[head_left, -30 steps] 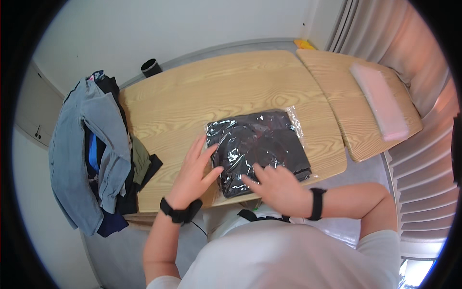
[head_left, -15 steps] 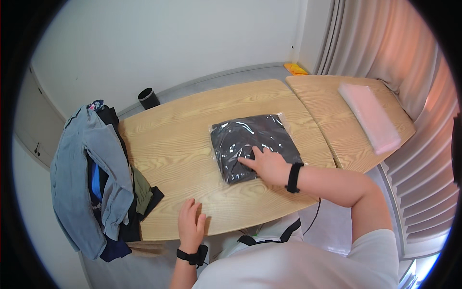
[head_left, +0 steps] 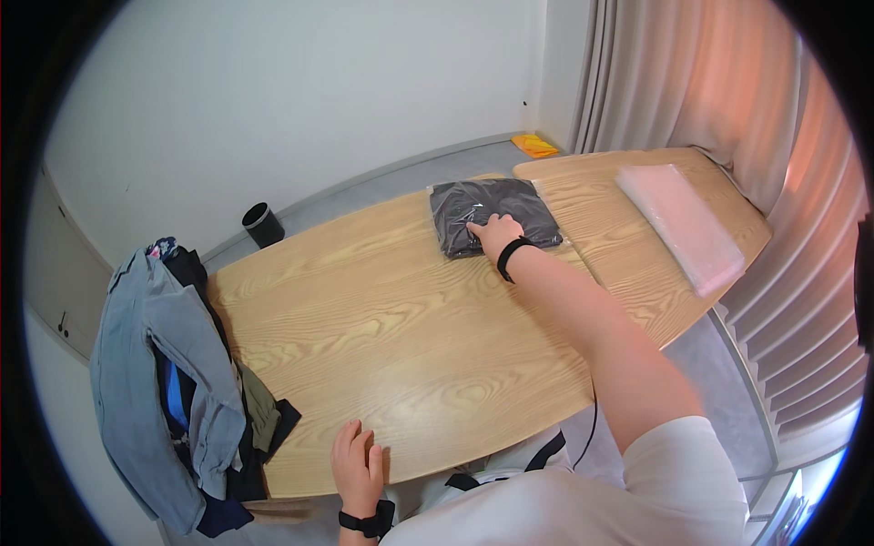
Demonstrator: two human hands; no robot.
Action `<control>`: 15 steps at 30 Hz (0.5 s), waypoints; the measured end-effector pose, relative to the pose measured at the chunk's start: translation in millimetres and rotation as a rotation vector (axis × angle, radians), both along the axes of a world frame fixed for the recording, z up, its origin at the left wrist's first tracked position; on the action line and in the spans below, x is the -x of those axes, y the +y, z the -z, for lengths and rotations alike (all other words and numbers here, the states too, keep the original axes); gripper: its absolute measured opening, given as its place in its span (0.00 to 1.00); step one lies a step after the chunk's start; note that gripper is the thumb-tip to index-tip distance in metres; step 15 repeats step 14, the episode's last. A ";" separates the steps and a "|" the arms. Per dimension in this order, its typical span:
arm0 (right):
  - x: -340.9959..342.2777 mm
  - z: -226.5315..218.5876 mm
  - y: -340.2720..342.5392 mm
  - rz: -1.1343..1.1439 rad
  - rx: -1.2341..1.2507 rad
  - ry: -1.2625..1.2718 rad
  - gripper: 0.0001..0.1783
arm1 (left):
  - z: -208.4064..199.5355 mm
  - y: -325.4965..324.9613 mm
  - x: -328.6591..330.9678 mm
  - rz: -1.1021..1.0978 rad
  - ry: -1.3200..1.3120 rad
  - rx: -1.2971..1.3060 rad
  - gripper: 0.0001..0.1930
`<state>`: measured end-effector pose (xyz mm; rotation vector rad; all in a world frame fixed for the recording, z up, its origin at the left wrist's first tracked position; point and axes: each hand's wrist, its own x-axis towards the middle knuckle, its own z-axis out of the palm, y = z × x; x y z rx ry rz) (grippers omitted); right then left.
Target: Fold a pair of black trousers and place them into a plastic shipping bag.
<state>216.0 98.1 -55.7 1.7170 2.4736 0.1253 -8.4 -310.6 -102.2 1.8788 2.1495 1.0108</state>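
Note:
A dark grey folded garment in a clear plastic bag (head_left: 473, 198) lies flat near the far edge of the wooden table. My right hand (head_left: 500, 236) rests on the near part of the bag, with the arm stretched far forward. Its fingers are spread on the plastic and not wrapped round it. At the table's near edge, my left hand (head_left: 358, 469) holds nothing, its fingers loosely extended and apart. Black bands circle both wrists.
A heap of clothes (head_left: 137, 364), with a grey-blue shirt on top, hangs over the table's left end. On the adjoining right-hand table (head_left: 605, 205) lies a stack of clear, pinkish plastic bags (head_left: 687, 227). A black bin (head_left: 263, 226) stands on the floor beyond.
My right hand and the bagged garment have moved away from me, from the table's middle to its far edge. My left hand stays near the front edge. The head view has shifted slightly.

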 end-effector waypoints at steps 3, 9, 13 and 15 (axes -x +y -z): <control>-1.9 2.7 21.2 0.142 0.017 -0.047 0.28 | -0.1 1.6 -1.0 -0.002 -0.007 0.010 0.13; -37.3 -12.5 39.8 0.193 0.050 -0.006 0.27 | 0.4 -0.7 0.4 -0.029 -0.003 0.036 0.13; -78.8 -11.5 59.2 0.147 0.062 -0.013 0.29 | 1.0 0.0 0.9 -0.025 0.010 0.058 0.12; -89.9 -14.6 62.9 0.130 0.071 -0.011 0.30 | 3.1 1.0 2.3 -0.019 0.007 0.050 0.13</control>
